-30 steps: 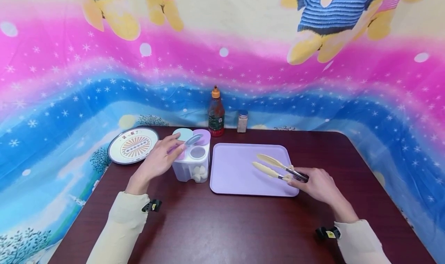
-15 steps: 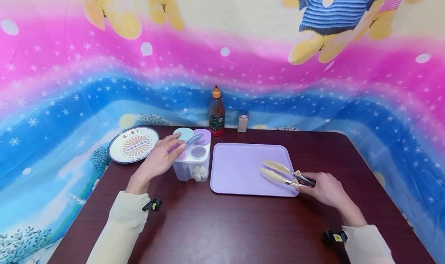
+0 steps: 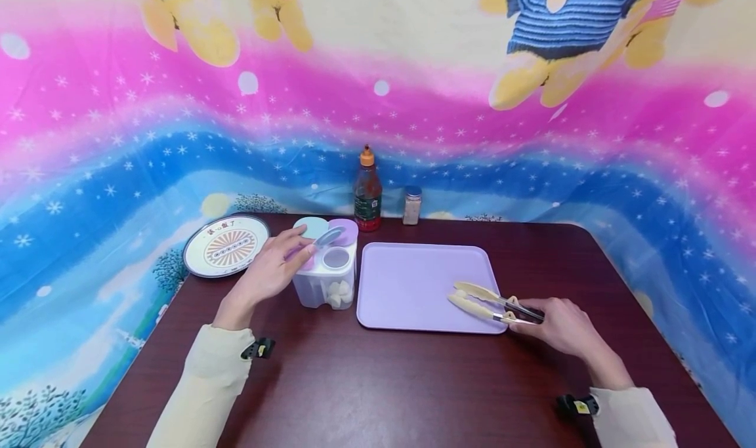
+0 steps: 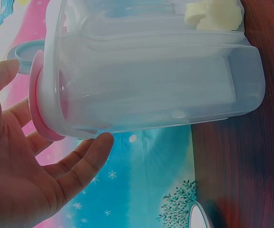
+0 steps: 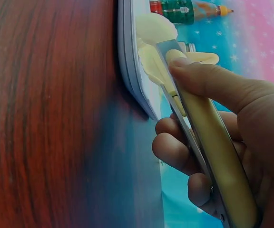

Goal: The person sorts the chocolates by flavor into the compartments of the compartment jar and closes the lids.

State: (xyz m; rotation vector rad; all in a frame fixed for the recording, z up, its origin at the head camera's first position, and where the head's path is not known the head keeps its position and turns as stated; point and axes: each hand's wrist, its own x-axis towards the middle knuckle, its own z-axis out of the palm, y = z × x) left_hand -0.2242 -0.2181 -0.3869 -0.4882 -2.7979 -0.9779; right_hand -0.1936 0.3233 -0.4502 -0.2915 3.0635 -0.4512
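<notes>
My left hand [image 3: 274, 264] reaches over a clear storage box [image 4: 146, 80] with round coloured lids. Its thumb touches the raised blue lid [image 3: 329, 236], and its other fingers lie fairly straight around the pink lid [image 4: 39, 97]. Beneath the blue lid a round opening [image 3: 336, 258] shows. Pale, whitish chunks [image 3: 338, 294] sit in that front compartment. My right hand [image 3: 564, 326] grips metal-handled tongs [image 3: 502, 304] with cream-coloured heads. The tongs' heads are apart, over the right part of the lilac tray [image 3: 401, 290], with nothing between them.
A sauce bottle [image 3: 367, 199] with an orange cap and a small blue-capped jar [image 3: 412, 206] stand at the back. On the left lies a patterned plate [image 3: 227, 246]. The dark wooden table [image 3: 384, 382] ends at a printed cloth backdrop [image 3: 437, 126].
My right hand has moved right and nearer to me, carrying the tongs toward the tray's right edge. The left hand, storage box and raised lid stay put.
</notes>
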